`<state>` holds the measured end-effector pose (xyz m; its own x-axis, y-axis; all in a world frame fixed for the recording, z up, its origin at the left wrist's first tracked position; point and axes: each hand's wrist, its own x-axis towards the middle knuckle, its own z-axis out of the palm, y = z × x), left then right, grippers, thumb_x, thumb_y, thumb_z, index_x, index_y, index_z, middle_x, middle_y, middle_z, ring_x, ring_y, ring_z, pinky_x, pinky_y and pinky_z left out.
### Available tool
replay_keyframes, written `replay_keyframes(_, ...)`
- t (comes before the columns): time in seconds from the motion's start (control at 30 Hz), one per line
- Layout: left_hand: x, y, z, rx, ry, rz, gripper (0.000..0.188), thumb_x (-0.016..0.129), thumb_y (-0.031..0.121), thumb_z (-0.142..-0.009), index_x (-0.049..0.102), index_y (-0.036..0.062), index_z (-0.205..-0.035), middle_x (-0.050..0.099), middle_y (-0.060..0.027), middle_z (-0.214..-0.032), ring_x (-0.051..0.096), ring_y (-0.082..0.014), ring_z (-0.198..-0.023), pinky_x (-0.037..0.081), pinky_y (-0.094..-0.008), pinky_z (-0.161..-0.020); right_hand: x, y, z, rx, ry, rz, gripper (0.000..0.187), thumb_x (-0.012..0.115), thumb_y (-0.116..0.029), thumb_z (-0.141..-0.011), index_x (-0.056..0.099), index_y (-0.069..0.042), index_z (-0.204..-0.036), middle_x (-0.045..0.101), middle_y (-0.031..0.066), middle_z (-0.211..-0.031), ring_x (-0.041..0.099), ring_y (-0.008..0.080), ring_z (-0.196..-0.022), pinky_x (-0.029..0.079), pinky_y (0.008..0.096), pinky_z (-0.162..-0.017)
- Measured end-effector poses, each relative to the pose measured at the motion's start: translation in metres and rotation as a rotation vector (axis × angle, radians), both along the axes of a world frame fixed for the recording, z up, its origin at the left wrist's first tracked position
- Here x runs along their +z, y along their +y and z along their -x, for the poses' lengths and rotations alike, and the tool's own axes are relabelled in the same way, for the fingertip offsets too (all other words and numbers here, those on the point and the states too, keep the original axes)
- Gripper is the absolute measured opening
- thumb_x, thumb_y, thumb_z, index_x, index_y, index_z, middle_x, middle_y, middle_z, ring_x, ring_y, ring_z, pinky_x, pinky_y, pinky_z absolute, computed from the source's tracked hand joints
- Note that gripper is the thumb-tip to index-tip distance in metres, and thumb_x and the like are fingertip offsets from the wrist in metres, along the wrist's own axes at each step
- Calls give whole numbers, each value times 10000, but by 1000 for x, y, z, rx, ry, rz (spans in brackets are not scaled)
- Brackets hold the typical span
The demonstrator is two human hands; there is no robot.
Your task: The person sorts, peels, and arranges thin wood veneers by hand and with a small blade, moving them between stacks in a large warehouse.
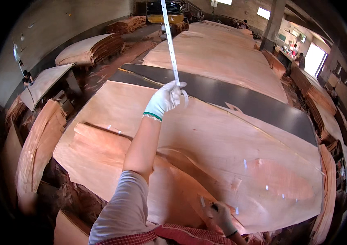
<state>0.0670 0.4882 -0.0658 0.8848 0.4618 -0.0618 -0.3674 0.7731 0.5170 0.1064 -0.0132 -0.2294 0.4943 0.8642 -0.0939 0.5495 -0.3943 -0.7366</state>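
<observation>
I am in a wood-veneer workshop: a broad, pinkish-tan sheet of thin wood (222, 134) covers most of my dark grey, flat worktop (263, 111), and layered stacks of reddish-tan wood sheets (87, 49) stand on both sides. Torn reddish-brown wood scraps (79, 200) litter the floor. A square, pale pillar (274, 24) and bright rectangular doorway (315, 60) rise at right; at left, another person (27, 79) is beside a pale wood sheet (49, 83).

The white perforated tape (170, 43) runs out of view at the top edge. The left forearm (143, 147) hides part of the rolled veneer sheet (98, 139). A small dark object (214, 207) at the right hand (224, 219) is too small to identify; the right forearm (237, 237) leaves past the lower edge.
</observation>
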Motion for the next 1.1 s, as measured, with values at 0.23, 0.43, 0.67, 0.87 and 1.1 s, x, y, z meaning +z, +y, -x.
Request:
replay_keyframes(0.23,19,-53,10,-97,306,-307,555,528,517,-940,596,4,-1141,544,11,-668,369,-41,-445,323,-175,-373,12,8,-11,-78,-20,-138,153,623,-113,-836,641,17,-915,634,225,-911,628,380,-868,497,419,-757)
replay_keyframes(0.43,-24,-55,15,-289,104,-11,724,447,582,-944,480,-53,-1291,493,-11,-645,437,-106,-506,399,-201,-437,26,29,21,21,7,-149,171,626,-133,-861,636,22,-931,636,215,-914,627,374,-868,493,400,-762)
replay_keyframes(0.67,-47,-69,7,-282,-70,274,667,312,492,-1009,432,-78,-1332,514,-41,-674,473,-148,-553,438,-255,-465,-8,46,-2,7,-43,-236,152,620,-134,-872,634,8,-922,625,202,-824,629,348,-783,487,403,-692)
replay_keyframes(0.87,-29,-114,19,-308,-31,63,698,345,529,-995,447,-78,-1324,557,-70,-762,546,-183,-619,472,-252,-545,119,129,-44,-280,-48,-558,213,587,-191,-936,651,-4,-1014,640,120,-772,590,152,-716,478,345,-652)
replay_keyframes(1.1,44,-217,21,-356,23,-377,773,312,615,-968,436,-54,-1335,603,-186,-1179,680,-252,-790,526,-254,-547,165,119,-34,-248,508,-717,259,552,-215,-966,620,-48,-1152,470,-76,-675,391,17,-501,311,209,-437)
